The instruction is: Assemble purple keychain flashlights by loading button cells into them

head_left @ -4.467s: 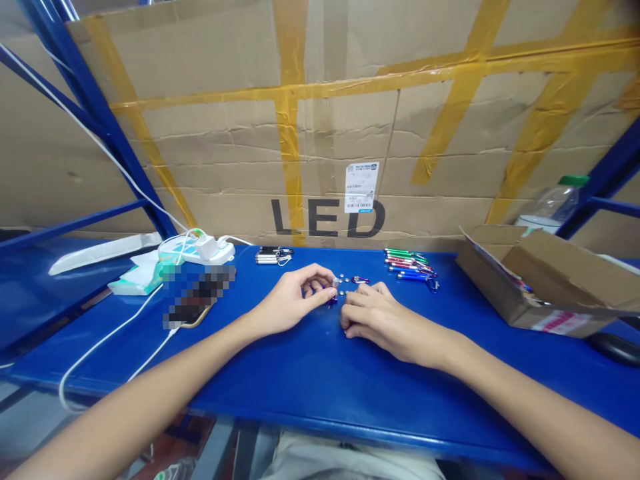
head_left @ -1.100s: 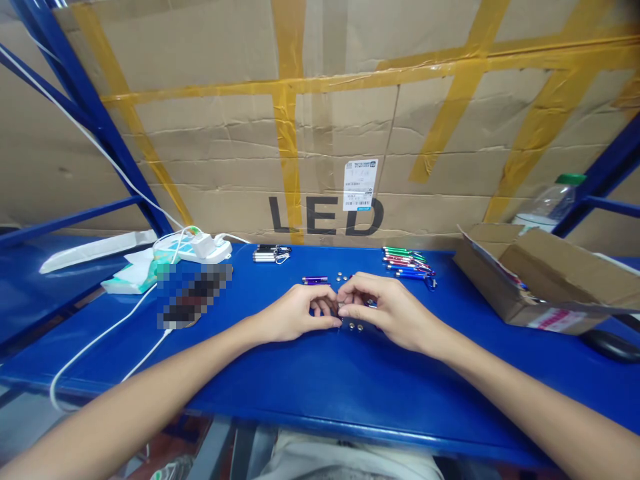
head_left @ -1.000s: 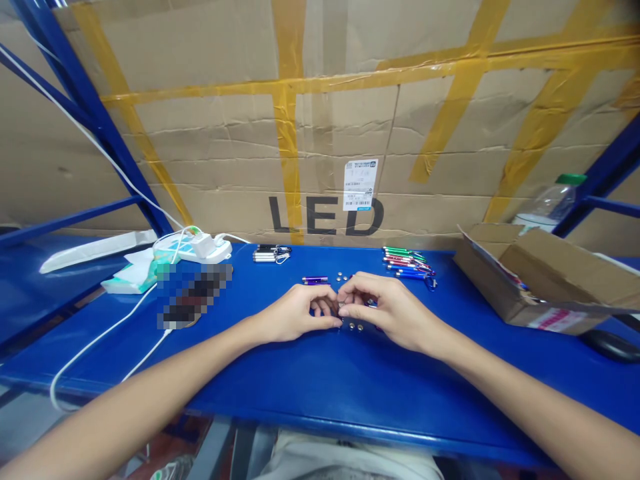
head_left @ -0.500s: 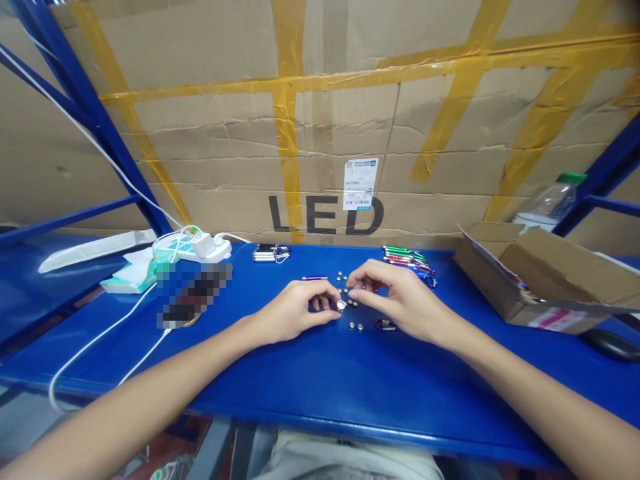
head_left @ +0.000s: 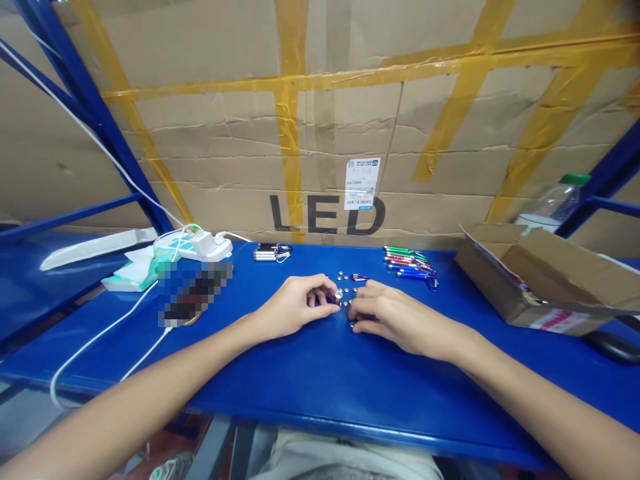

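Note:
Between the thumb and fingers of my left hand [head_left: 299,305] is a small round silver piece, by its look a button cell [head_left: 339,294]. The hand is closed on it, just above the blue table. My right hand [head_left: 393,315] is curled down at the tabletop, thumb and fingertips around another button cell [head_left: 353,325]. Several more silver button cells [head_left: 346,291] lie scattered between the two hands. A purple carabiner clip [head_left: 359,277] rests behind my right fingers. Whatever lies under the right palm is hidden.
Slim pens with clips, green, red and blue [head_left: 409,260], lie at the back right; black and silver ones [head_left: 271,253] at the back left. An open carton [head_left: 520,310] stands right, beside a dark mouse [head_left: 613,347]. A power strip [head_left: 213,248] and cables occupy the left.
My right hand has come down and toward me, covering the near button cells and the clip that lay there. The purple clip behind it is now uncovered. My left hand barely moved, its piece slightly raised.

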A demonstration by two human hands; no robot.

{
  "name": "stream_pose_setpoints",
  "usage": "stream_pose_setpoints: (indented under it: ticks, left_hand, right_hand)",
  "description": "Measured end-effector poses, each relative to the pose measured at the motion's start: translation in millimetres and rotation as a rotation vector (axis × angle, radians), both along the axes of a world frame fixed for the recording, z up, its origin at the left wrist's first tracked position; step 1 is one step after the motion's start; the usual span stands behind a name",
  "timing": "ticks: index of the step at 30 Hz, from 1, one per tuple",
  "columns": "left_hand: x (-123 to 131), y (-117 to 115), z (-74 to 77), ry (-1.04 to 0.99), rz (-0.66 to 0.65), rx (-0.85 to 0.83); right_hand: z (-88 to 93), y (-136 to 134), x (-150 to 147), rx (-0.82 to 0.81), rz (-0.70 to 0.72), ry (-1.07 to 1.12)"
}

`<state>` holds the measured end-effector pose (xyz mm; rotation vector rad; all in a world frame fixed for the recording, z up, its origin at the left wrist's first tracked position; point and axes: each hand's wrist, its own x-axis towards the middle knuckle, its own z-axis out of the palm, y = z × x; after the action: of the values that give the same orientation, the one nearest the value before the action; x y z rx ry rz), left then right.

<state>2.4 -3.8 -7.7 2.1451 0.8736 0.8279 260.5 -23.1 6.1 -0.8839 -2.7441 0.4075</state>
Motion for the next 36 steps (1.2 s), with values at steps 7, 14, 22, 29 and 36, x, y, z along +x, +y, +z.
stream_pose_setpoints:
  ticks: [7, 14, 22, 29, 36]
  left_hand:
    - [0.5, 1.1, -2.0, -0.012, 0.003, -0.022]
    - [1.3, 0.4, -0.6, -0.018, 0.001, -0.032]
    - [0.6, -0.1, 0.8, -0.006, 0.014, -0.046]
    - [0.3, 1.6, -1.5, -0.004, 0.01, -0.052]
    - [0.2, 2.2, -2.7, -0.011, 0.008, -0.085]
  right_hand:
    - [2.2, -5.8, -5.2, 0.027, 0.029, -0.038]
    - [-0.5, -4.8, -2.7, -0.008, 0.013, 0.045]
    - [5.1, -2.6, -1.1, -0.107, 0.046, 0.047]
    - [4.4, 0.3, 0.5, -0.097, 0.012, 0.065]
    - [5.6, -3.0, -2.3, -0.084, 0.043, 0.01]
